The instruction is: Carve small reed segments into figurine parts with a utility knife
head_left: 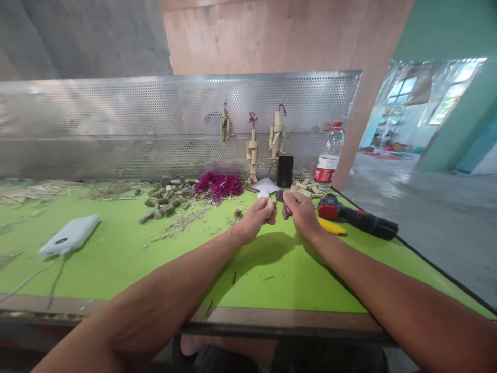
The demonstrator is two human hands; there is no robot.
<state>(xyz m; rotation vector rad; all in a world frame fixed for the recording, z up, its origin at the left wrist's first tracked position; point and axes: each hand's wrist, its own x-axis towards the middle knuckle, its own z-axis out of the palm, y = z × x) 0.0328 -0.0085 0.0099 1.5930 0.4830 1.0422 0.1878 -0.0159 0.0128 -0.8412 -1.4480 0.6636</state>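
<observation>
My left hand (261,213) is closed in a pinch above the green tabletop, with a small pale piece, wood-like, at its fingertips. Just right of it, my right hand (301,211) pinches a small dark flat piece (280,196), whose kind I cannot make out. The two hands nearly meet. Behind them lies a white sheet (266,185). A short hollow wooden ring (237,212) sits left of my left hand. Close to my right hand are a yellow-handled tool (332,226) and a red and black power tool (359,217).
Jointed stick figures (253,150) hang against the perforated metal panel (155,119). A black phone (285,172) and a plastic bottle (327,160) stand before it. Purple string (219,186), cut wood pieces (161,207) and shavings lie leftward. A white power bank (72,235) trails a cable.
</observation>
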